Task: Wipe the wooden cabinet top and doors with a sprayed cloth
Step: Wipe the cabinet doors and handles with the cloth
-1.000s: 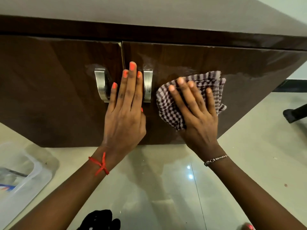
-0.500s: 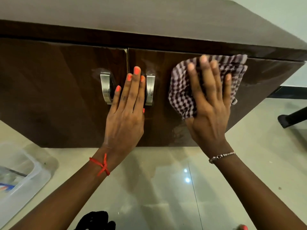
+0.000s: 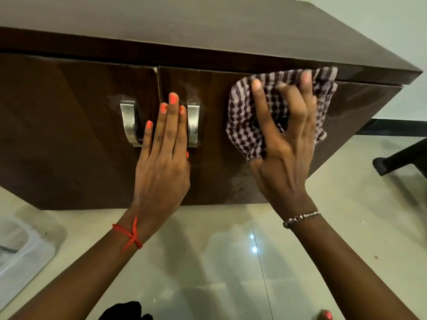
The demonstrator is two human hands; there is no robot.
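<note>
Pressing a checked cloth (image 3: 245, 125) against the right door (image 3: 212, 181) of the wooden cabinet, the right hand (image 3: 284, 162) lay to the right of the right handle (image 3: 193, 123), near it but not touching it. The fingers of this hand were bent and spread apart, and they gathered the cloth under them, so the hand gripped the cloth and did not lie flat on it. The cloth was between the palm and the door. Most of it showed to the left of the fingers and above them, and its upper edge reached the dark strip under the cabinet top (image 3: 184, 26), higher than the right handle. The left hand (image 3: 161, 172) was flat, with straight fingers close together, and it pressed on the doors just to the left of the right handle, over the seam. Whether its index finger touched the handle, I could not tell. The left handle (image 3: 129, 122) stood further left of the right handle, beyond this hand, on the left door (image 3: 57, 135). A dull smear (image 3: 240, 181) showed on the right door, below and to the right of the right handle. Far below and left of the right handle, a clear plastic box (image 3: 20, 248) stood on the pale floor (image 3: 208, 262).
</note>
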